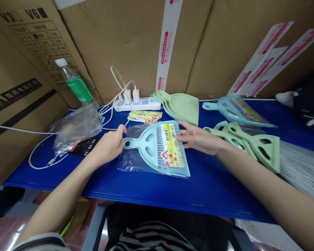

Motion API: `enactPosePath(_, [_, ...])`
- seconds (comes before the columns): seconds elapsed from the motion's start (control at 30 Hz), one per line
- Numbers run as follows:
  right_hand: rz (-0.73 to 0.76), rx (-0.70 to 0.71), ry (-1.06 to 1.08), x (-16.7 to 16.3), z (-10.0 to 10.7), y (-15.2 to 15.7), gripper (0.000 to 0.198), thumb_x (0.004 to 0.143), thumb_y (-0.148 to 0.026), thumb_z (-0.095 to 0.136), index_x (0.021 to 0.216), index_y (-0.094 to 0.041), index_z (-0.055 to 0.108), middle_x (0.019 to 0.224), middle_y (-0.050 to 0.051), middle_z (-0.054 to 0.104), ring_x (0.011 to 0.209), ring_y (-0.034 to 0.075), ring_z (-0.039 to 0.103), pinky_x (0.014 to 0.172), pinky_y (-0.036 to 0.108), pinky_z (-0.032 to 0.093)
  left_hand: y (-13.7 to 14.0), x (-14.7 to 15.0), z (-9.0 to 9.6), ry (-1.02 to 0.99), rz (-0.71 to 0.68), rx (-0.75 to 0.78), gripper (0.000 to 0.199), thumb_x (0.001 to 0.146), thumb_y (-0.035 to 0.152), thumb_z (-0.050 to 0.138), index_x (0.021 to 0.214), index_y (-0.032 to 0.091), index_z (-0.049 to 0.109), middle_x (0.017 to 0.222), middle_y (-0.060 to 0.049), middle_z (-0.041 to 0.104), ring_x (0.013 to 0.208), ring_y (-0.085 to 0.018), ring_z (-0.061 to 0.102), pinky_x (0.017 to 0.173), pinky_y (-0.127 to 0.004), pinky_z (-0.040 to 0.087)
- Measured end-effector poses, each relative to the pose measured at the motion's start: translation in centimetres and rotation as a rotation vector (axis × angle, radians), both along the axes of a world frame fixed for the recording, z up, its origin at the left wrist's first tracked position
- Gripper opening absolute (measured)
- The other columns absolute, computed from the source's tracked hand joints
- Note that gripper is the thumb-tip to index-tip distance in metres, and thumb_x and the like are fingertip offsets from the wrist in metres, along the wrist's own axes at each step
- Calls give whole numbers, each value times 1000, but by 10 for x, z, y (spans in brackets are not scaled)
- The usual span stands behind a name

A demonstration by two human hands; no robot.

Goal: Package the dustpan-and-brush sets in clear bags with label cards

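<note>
A light blue dustpan [146, 142] with a matching brush set lies in a clear plastic bag [128, 164] on the blue table. A yellow-green printed label [172, 146] covers part of the grey bristles. My left hand [110, 145] is closed at the bag's left end, beside the dustpan's handle, with its fingers pinching the plastic. At the opposite, wide end, my right hand [199, 137] is open. Its fingers are stretched out and apart, with the tips at the dustpan's edge and label.
Behind are stacked dustpans [183, 104], loose labels [145, 116] and a power strip [146, 103]. Green brushes [264, 146] and a bagged blue set [240, 109] lie right. A bottle [78, 87], crumpled plastic [78, 127], cables and a phone [84, 147] are left. Cardboard [125, 38] walls the back.
</note>
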State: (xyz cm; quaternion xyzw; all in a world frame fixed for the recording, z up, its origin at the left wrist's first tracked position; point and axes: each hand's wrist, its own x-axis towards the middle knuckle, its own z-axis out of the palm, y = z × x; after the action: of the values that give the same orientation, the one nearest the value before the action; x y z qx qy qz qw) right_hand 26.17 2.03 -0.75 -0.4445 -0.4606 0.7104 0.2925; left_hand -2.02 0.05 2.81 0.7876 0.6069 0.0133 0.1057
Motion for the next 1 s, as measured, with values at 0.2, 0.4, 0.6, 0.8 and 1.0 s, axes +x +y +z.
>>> enactPosePath(0.2, [-32, 82, -33, -3, -1, -2, 89, 78, -15, 68, 152, -34, 23, 125, 5, 65, 108, 19, 64, 87, 33, 57, -1, 3, 2, 112, 18, -8, 30, 85, 6, 38, 113, 15, 46, 62, 1, 58, 65, -25, 64, 64, -32, 44])
enactPosePath(0.4, [-14, 182, -113, -2, -9, 2, 39, 79, -19, 68, 117, -25, 69, 123, 6, 66, 103, 19, 64, 83, 33, 57, -1, 4, 2, 183, 11, 13, 29, 87, 9, 37, 114, 15, 45, 67, -2, 60, 70, -26, 65, 68, -34, 45])
enactPosePath(0.6, [-33, 192, -145, -2, -12, 2, 40, 79, -21, 68, 119, -24, 68, 115, 7, 69, 97, 19, 65, 83, 36, 58, -1, 3, 1, 196, 2, 18, 29, 88, 11, 36, 115, 15, 45, 66, -1, 60, 68, -26, 65, 67, -34, 47])
enactPosePath(0.8, [-37, 191, -97, -1, -11, 1, 32, 84, -21, 63, 114, -27, 67, 122, 5, 65, 111, 21, 61, 89, 37, 56, -1, 2, 0, 208, -15, 42, 28, 88, 12, 35, 113, 17, 45, 72, -3, 64, 71, -25, 67, 68, -34, 48])
enactPosePath(1.0, [-80, 81, -27, -2, -7, 2, 33, 86, -12, 55, 114, -27, 61, 106, 3, 68, 101, 17, 65, 91, 37, 55, -1, 4, 3, 258, 32, 28, 29, 91, 13, 33, 118, 14, 44, 85, -10, 70, 82, -29, 70, 74, -38, 50])
